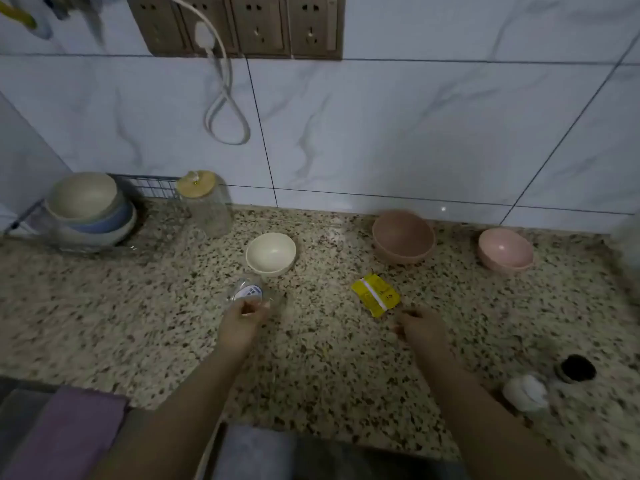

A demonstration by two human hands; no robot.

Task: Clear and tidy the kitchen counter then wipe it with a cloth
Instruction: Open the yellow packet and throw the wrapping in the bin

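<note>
On the speckled counter (pixel 138 323), my left hand (pixel 240 323) grips a clear plastic wrapper with a blue and white label (pixel 247 292), just in front of a cream bowl (pixel 271 252). My right hand (pixel 420 329) lies with curled fingers beside a yellow packet (pixel 375 295), its fingertips near the packet's lower corner; whether they touch it is blurred. Two pink bowls stand near the wall, a larger one (pixel 403 241) and a smaller one (pixel 505 249). A purple cloth (pixel 69 431) hangs at the front left edge.
A stack of bowls (pixel 90 209) sits in a wire rack (pixel 152 188) at the back left, with a glass jar with a yellow lid (pixel 207 209) beside it. A white round object (pixel 524 393) and a dark hole (pixel 577 368) are at the right. A white cable (pixel 225 98) hangs from wall sockets.
</note>
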